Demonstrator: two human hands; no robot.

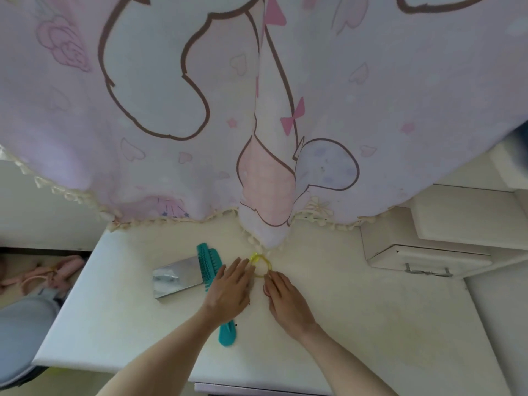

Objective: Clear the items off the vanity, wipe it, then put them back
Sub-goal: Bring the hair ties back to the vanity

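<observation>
No legible text, label, brand, number or sign was to be found anywhere in the view. The curtain (257,95) was printed only with cartoon outlines, hearts, bows and stars, and no lettering was carried by the items on the vanity (357,310).

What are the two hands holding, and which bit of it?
Both touch the thin yellow plastic ring: the left hand at its left edge, the right hand at its lower right edge. Whether either truly pinches it cannot be told.
</observation>
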